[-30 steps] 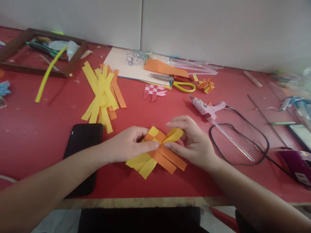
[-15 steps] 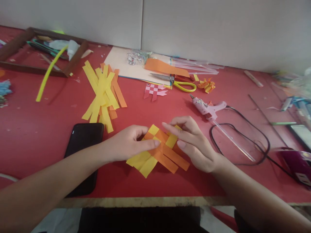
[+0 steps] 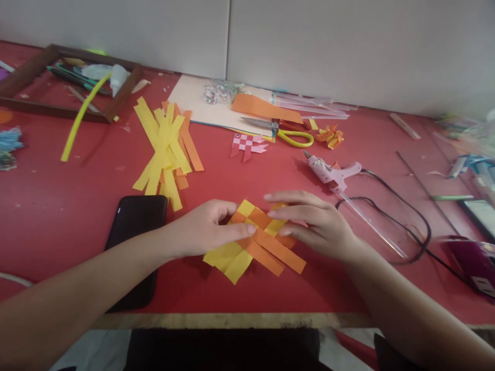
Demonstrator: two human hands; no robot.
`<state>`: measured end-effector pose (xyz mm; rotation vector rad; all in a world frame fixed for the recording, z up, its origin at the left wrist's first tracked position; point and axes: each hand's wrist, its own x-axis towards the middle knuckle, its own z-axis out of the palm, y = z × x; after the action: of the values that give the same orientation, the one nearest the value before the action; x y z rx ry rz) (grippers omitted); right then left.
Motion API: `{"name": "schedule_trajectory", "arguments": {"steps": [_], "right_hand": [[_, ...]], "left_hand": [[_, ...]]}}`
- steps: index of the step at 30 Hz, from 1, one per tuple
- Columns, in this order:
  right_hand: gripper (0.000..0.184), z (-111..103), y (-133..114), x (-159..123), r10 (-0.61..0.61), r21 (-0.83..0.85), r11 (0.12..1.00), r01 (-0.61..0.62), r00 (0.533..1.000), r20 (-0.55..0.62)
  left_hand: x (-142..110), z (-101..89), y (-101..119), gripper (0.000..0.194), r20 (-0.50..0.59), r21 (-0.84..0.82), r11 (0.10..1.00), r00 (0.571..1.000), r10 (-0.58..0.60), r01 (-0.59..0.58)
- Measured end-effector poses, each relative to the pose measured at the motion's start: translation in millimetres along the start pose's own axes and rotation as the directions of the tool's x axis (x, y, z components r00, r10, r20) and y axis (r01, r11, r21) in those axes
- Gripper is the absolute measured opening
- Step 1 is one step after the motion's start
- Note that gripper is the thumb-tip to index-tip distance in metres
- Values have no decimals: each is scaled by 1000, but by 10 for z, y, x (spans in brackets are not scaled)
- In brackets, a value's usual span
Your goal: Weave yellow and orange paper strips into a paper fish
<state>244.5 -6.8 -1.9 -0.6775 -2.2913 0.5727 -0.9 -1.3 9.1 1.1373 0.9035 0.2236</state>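
A red tabletop [image 3: 216,180] spans the view, with a dark brown wooden frame [image 3: 50,109] at its far left. Next in size comes a loose heap of yellow and orange paper strips [image 3: 164,147], then a flat black rectangular phone [image 3: 139,216] partly under the left forearm. The left hand [image 3: 209,226] has a narrow hold on a checkered piece woven from yellow and orange paper strips [image 3: 260,218], near the table's front edge: thumb on top, the fingers mostly hidden. The right hand [image 3: 320,221] is wide, fingers spread over the piece's right side; whether they pinch a strip I cannot tell. Smaller again are a pink plastic glue gun [image 3: 330,175], steel scissors with yellow and red handles [image 3: 270,124] and a pink-and-red checkered paper fish [image 3: 244,143]. If the left thumb eased off, the weave could spread or slip askew, as its strip ends lie free; a hard tug could crease or tear one. The glue gun's tip, if hot, could burn a straying hand. No brand or writing is legible; the pale mark on the purple object [image 3: 469,257] at right is too blurred.
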Motion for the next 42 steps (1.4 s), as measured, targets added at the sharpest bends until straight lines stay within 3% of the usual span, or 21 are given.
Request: {"name": "schedule_trajectory", "arguments": {"steps": [8,14,20,24,35,42], "right_hand": [[43,-49,1,-10,45,-57,997,-42,998,43],[46,-16,25,3,-17,-60,998,19,999,32],[39,4,90,5,-80,-58,995,79,996,-29],[35,27,90,9,-59,9,998,60,995,-79],[26,15,66,8,-94,-87,992,87,992,-83],[25,52,29,32,-22,113,993,40,987,-157]], "left_hand": [[-4,-7,-4,28,-45,31,999,999,21,-20],[3,-4,-24,27,-199,29,998,979,-50,56],[2,-28,-5,38,6,13,999,999,49,-49],[-3,-50,-30,50,10,37,997,997,73,-73],[6,-47,-54,39,77,-107,986,988,135,-127],[15,-61,-77,32,90,-106,978,978,187,-177]]}}
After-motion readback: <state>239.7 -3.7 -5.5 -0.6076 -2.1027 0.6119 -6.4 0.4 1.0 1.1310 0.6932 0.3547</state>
